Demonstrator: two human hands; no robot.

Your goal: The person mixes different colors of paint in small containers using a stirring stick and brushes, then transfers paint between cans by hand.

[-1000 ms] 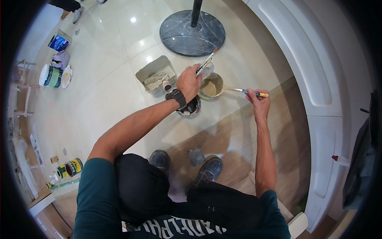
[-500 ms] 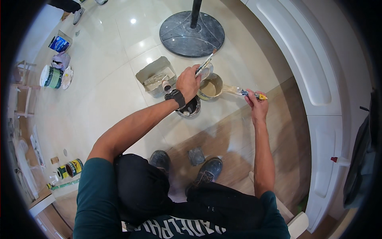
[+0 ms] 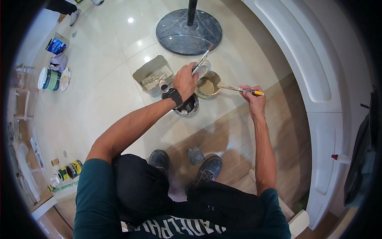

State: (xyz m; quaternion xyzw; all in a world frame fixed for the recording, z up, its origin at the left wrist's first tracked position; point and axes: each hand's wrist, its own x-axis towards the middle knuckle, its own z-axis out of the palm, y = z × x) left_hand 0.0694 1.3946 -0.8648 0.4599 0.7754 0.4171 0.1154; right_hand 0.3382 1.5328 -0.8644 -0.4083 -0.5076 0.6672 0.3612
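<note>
My right hand is closed on the handle of a flat paintbrush with a yellow handle end. The brush is seen nearly edge-on, its bristles at the right rim of a can of beige paint. My left hand grips a thin paintbrush, which slants up and away with its brown bristles at the far end. Beside the left fingers, at the paint can's far side, is a translucent round piece, partly hidden. Under my left wrist stands a dark-lined can.
A grey paint tray holds a roller. Farther off stands a round black pedestal base. Several paint containers, including a blue-labelled one, line the left. White panelling curves along the right. Another person's shoe shows at far left.
The flat brush has rolled from showing its broad side to nearly edge-on, and its bristles have shifted slightly left at the can's rim. My left hand keeps its grip. The view has shifted a little.
</note>
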